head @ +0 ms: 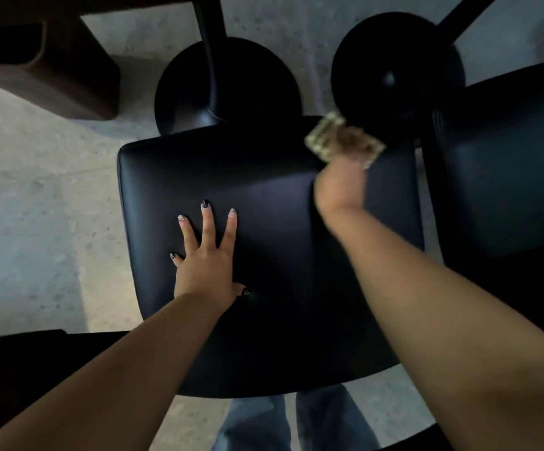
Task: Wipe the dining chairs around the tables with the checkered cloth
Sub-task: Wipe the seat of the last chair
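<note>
A black padded dining chair seat (280, 196) fills the middle of the view, seen from above. My left hand (204, 255) lies flat on the seat's left half with its fingers spread. My right hand (340, 187) is blurred with motion at the seat's far right corner and grips the checkered cloth (342, 138), which sticks out beyond the fingers over the seat's far edge.
A second black chair seat (508, 164) stands close on the right. Two round black table bases (228, 83) (397, 66) sit on the pale speckled floor just beyond the seats. A brown bench-like piece (52, 66) stands at the far left. My jeans (283, 418) show below the seat.
</note>
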